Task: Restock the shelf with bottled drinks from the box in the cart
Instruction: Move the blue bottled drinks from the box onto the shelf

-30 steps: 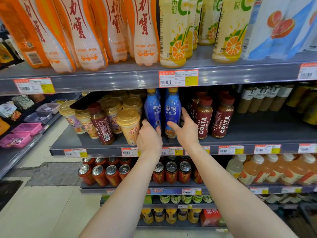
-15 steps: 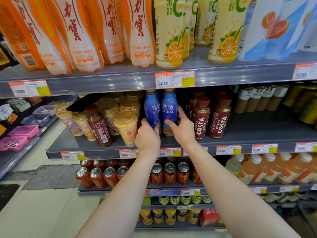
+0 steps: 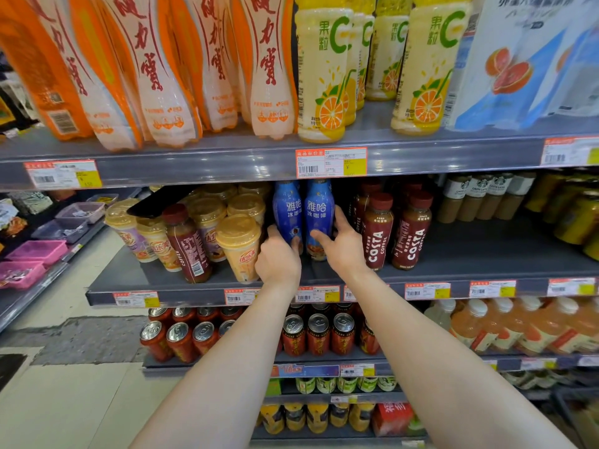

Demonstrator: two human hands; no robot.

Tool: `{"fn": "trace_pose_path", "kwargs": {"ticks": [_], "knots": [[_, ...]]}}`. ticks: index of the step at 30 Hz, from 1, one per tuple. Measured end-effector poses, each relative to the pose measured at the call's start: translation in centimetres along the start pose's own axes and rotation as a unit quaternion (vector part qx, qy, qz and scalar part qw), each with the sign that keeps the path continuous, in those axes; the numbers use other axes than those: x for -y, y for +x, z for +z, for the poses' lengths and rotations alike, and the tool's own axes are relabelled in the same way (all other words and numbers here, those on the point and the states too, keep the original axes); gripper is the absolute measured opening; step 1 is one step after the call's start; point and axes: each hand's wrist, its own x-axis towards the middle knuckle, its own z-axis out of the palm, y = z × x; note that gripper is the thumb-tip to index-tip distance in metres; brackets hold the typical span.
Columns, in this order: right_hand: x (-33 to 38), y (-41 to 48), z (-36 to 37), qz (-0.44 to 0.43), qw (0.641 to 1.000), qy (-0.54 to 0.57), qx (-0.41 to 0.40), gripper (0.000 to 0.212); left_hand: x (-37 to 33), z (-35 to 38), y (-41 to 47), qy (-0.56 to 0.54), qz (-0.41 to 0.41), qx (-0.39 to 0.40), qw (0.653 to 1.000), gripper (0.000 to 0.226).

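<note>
Arms are outstretched; one glossy blue plastic bottle [image 3: 286, 211] is clasped by curled fingers of the left hand [image 3: 278, 259], its slim-necked twin bottle [image 3: 320, 209] by those of the right hand [image 3: 344, 249].

Pink trays [image 3: 37, 251] at front edge of side rack [image 3: 30, 298] far left, tiled floor [image 3: 64, 400] with rough grey patch [image 3: 87, 338], gold-lidded milk-tea cups [image 3: 240, 251], red cans [image 3: 181, 340] in rows, orange-and-white price tags [image 3: 330, 162]

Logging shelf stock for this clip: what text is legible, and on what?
"雅哈 冰咖啡": blue bottles.
"COSTA COFFEE": brown bottles.
"果粒 C": yellow juice bottles.
"健力寶": orange-and-white bottles.
"优乐美": milk-tea cups.
Price tags: too small to read.
White-labelled bottles: blurred.
</note>
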Motion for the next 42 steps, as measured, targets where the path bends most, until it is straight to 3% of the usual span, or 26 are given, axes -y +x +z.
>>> {"fn": "trace_pose_path", "kwargs": {"ticks": [3, 8, 10, 14, 18, 21, 27, 36, 42], "knots": [[0.4, 0.0, 0.0, 0.018, 1.0, -0.003, -0.002, 0.072, 0.0, -0.3, 0.2, -0.004, -0.002, 0.015, 1.0, 0.045], [0.6, -1.9, 0.5, 0.121, 0.992, -0.006, -0.021, 0.079, 0.1, -0.4, -2.1, 0.006, 0.011, 0.03, 0.999, 0.047], [0.5, -3.3, 0.8, 0.135, 0.99, -0.029, -0.039, 0.071, 0.6, -0.4, -3.3, 0.012, 0.038, 0.03, 0.999, 0.043], [0.6, -6.2, 1.0, 0.07, 0.993, -0.06, -0.074, 0.045, 2.2, -0.1, -5.3, 0.039, 0.14, 0.035, 0.989, 0.036], [0.6, -10.1, -0.3, 0.029, 0.991, -0.117, -0.056, 0.041, 4.1, 0.6, -7.2, 0.079, 0.243, 0.046, 0.966, 0.035], [-0.6, -13.5, -2.6, 0.054, 0.977, -0.2, -0.051, 0.04, 4.8, 1.4, -9.6, 0.113, 0.289, 0.085, 0.947, 0.042], [-3.5, -19.9, -12.0, 0.075, 0.957, -0.278, -0.042, 0.038, 2.5, 3.3, -17.0, 0.13, 0.356, 0.139, 0.915, 0.047], [-10.1, -34.2, -32.8, 0.237, 0.906, -0.35, -0.005, 0.044, -9.1, 10.0, -34.4, 0.158, 0.438, 0.25, 0.849, 0.034], [-13.1, -42.7, -43.8, 0.324, 0.868, -0.369, -0.07, 0.038, -16.5, 15.0, -45.2, 0.164, 0.478, 0.305, 0.807, 0.023]]}}
